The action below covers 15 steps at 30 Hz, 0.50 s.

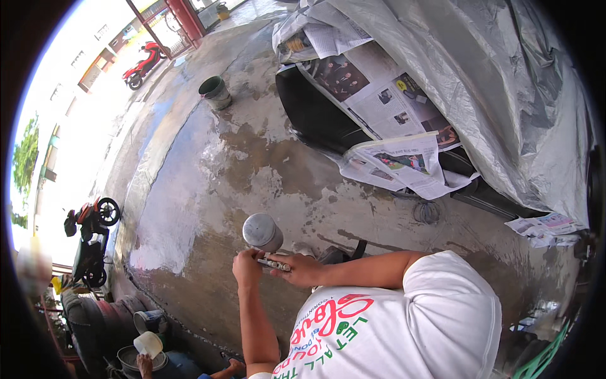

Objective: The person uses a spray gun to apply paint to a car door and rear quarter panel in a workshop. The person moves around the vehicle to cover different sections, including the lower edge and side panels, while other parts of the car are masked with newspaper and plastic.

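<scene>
Inspector: Hands first. Left hand is curled into a loose fist at the near end of a slim dark tool with a metal tip; right hand is wrapped round the other end, fingers folded over it. Both grip the tool; it lies level between them, just in front of the white printed T-shirt.

Clerk: And the grey piece above?

Inspector: One grey cylindrical metal cup with a domed top, dull and dusty, standing up from just behind the hands. Whether it is joined to the tool I cannot tell. All of this is held over the wet, stained concrete floor.

Clerk: Count of the rest?

Inspector: One vehicle, its black bodywork masked with several newspaper sheets and draped in a silver-grey plastic cover. One green bucket on the floor, well apart. Two motorbikes: one red motorbike far off in the sun, one black-and-red motorbike at the left edge. Lower left, another person's hand holds one pale cup over a round tin.
</scene>
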Each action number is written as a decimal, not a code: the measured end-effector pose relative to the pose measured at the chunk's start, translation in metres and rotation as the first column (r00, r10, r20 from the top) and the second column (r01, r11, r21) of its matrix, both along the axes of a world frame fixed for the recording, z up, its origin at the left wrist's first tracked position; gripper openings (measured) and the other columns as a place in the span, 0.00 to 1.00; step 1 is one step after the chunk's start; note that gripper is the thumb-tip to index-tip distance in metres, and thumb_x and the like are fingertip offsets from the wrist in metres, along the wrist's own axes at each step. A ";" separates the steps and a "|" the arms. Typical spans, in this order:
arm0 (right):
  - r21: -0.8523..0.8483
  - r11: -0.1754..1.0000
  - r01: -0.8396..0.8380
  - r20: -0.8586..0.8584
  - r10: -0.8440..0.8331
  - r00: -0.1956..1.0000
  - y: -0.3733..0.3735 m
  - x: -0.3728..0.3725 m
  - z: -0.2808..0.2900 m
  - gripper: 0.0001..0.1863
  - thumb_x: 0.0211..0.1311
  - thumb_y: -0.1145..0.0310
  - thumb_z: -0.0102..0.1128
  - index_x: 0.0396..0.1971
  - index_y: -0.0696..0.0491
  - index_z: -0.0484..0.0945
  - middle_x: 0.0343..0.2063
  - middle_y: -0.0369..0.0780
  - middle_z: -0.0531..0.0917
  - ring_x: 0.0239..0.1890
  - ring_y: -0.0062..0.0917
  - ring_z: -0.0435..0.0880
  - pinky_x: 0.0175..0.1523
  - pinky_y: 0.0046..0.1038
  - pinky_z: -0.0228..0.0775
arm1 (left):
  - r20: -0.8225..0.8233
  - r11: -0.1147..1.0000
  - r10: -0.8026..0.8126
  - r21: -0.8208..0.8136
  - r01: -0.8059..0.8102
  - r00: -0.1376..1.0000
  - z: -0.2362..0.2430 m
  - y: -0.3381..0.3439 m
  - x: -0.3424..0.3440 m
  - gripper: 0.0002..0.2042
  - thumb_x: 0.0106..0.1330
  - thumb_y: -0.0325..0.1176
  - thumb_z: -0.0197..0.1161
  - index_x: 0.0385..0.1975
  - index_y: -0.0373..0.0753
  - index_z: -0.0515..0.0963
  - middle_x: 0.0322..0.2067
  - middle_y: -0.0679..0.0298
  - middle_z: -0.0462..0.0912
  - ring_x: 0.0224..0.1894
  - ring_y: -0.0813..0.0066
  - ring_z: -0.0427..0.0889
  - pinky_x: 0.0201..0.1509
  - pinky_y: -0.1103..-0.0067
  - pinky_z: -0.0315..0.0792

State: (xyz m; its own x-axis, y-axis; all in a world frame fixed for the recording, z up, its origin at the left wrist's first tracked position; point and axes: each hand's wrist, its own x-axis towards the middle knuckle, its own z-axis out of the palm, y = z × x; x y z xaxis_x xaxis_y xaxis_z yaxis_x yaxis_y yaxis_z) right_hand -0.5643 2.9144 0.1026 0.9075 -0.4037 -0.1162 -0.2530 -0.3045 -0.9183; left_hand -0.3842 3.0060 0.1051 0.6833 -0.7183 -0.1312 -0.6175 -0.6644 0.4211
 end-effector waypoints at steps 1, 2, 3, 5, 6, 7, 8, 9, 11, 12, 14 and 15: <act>-0.027 1.000 0.010 0.038 -0.009 0.999 -0.002 0.032 -0.017 0.32 0.70 0.43 0.59 0.70 0.38 0.69 0.34 0.50 0.87 0.37 0.43 0.88 0.45 0.43 0.76 | 0.017 1.000 0.013 -0.003 -0.013 1.000 0.004 -0.006 0.026 0.09 0.64 0.41 0.70 0.34 0.43 0.89 0.29 0.52 0.87 0.35 0.49 0.87 0.40 0.60 0.77; -0.050 0.999 0.011 0.077 -0.008 0.997 -0.006 0.066 -0.025 0.32 0.70 0.42 0.59 0.70 0.39 0.69 0.34 0.51 0.86 0.38 0.45 0.88 0.46 0.44 0.76 | 0.036 0.999 0.036 -0.003 -0.036 0.999 0.011 -0.008 0.054 0.09 0.63 0.40 0.70 0.34 0.42 0.89 0.29 0.52 0.87 0.34 0.49 0.87 0.40 0.60 0.77; 0.028 0.998 -0.060 0.099 0.057 0.993 -0.012 0.097 -0.006 0.33 0.71 0.40 0.55 0.70 0.41 0.69 0.37 0.52 0.86 0.41 0.49 0.87 0.48 0.46 0.76 | 0.043 0.997 0.070 -0.026 -0.069 0.997 0.022 -0.004 0.084 0.09 0.63 0.39 0.70 0.34 0.40 0.89 0.29 0.50 0.87 0.34 0.48 0.87 0.39 0.60 0.77; -0.023 0.992 -0.122 0.112 0.124 0.986 -0.020 0.157 -0.005 0.33 0.71 0.38 0.53 0.70 0.40 0.69 0.37 0.52 0.86 0.42 0.48 0.86 0.49 0.46 0.76 | 0.078 0.995 0.100 -0.036 -0.098 0.992 0.037 -0.005 0.137 0.09 0.64 0.38 0.70 0.34 0.39 0.89 0.28 0.50 0.86 0.34 0.48 0.87 0.39 0.60 0.77; -0.040 0.987 -0.156 0.114 0.160 0.981 -0.021 0.186 -0.005 0.34 0.71 0.37 0.51 0.69 0.40 0.69 0.37 0.52 0.86 0.43 0.48 0.86 0.49 0.46 0.76 | 0.090 0.993 0.118 -0.033 -0.116 0.989 0.042 -0.003 0.163 0.09 0.64 0.38 0.70 0.34 0.38 0.89 0.28 0.49 0.86 0.34 0.48 0.87 0.39 0.60 0.77; -0.016 0.978 -0.207 0.066 0.207 0.976 -0.023 0.209 0.003 0.34 0.71 0.36 0.51 0.69 0.40 0.69 0.38 0.52 0.86 0.43 0.48 0.86 0.50 0.46 0.76 | 0.101 0.990 0.139 -0.016 -0.138 0.985 0.043 0.003 0.185 0.10 0.63 0.38 0.70 0.34 0.38 0.89 0.28 0.49 0.86 0.34 0.47 0.87 0.39 0.60 0.77; 0.010 0.967 -0.253 0.020 0.253 0.967 -0.025 0.230 0.012 0.34 0.71 0.35 0.50 0.69 0.39 0.70 0.38 0.51 0.86 0.44 0.47 0.86 0.50 0.46 0.76 | 0.112 0.987 0.158 0.001 -0.159 0.981 0.043 0.007 0.206 0.10 0.63 0.38 0.70 0.34 0.37 0.89 0.28 0.48 0.86 0.34 0.47 0.87 0.39 0.60 0.77; 0.034 0.951 -0.307 -0.026 0.308 0.951 -0.028 0.249 0.019 0.35 0.71 0.34 0.49 0.69 0.39 0.70 0.38 0.50 0.86 0.44 0.47 0.86 0.50 0.46 0.76 | 0.122 0.982 0.184 0.012 -0.187 0.975 0.043 0.013 0.224 0.10 0.63 0.38 0.70 0.34 0.37 0.88 0.28 0.48 0.86 0.34 0.46 0.87 0.39 0.60 0.77; -0.006 0.947 -0.322 0.028 0.323 0.946 -0.027 0.283 0.009 0.35 0.70 0.35 0.51 0.69 0.38 0.70 0.38 0.49 0.87 0.43 0.46 0.86 0.50 0.46 0.76 | 0.110 0.980 0.194 0.027 -0.198 0.975 0.030 0.022 0.260 0.11 0.61 0.38 0.70 0.34 0.36 0.88 0.28 0.47 0.86 0.34 0.45 0.87 0.40 0.59 0.77; -0.024 0.945 -0.327 0.052 0.328 0.943 -0.028 0.299 0.006 0.34 0.70 0.35 0.51 0.69 0.38 0.70 0.37 0.49 0.87 0.43 0.46 0.87 0.50 0.46 0.76 | 0.100 0.979 0.196 0.037 -0.200 0.976 0.025 0.023 0.275 0.12 0.61 0.38 0.70 0.33 0.35 0.88 0.28 0.46 0.86 0.34 0.45 0.87 0.40 0.59 0.78; 0.020 0.946 -0.322 -0.002 0.323 0.947 -0.036 0.331 -0.002 0.34 0.70 0.35 0.52 0.69 0.38 0.71 0.37 0.48 0.87 0.43 0.45 0.87 0.50 0.45 0.77 | 0.084 0.975 0.220 -0.012 -0.220 0.972 0.010 0.018 0.303 0.12 0.60 0.38 0.70 0.32 0.34 0.88 0.26 0.45 0.85 0.34 0.44 0.86 0.40 0.59 0.78; 0.049 0.945 -0.322 -0.030 0.324 0.946 -0.038 0.345 -0.003 0.34 0.70 0.36 0.53 0.69 0.38 0.71 0.36 0.48 0.87 0.42 0.45 0.87 0.50 0.45 0.77 | 0.079 0.974 0.225 -0.028 -0.223 0.971 0.000 0.016 0.318 0.12 0.60 0.38 0.70 0.31 0.34 0.88 0.26 0.45 0.84 0.34 0.44 0.86 0.40 0.59 0.78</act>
State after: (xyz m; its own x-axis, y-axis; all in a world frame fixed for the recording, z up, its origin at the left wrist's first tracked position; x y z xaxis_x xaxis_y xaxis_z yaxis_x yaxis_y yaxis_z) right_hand -0.2189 2.8762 0.0992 0.9830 -0.0836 -0.1632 -0.1820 -0.3363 -0.9240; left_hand -0.0660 3.0219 0.1055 0.8348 -0.5477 -0.0563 -0.4868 -0.7820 0.3893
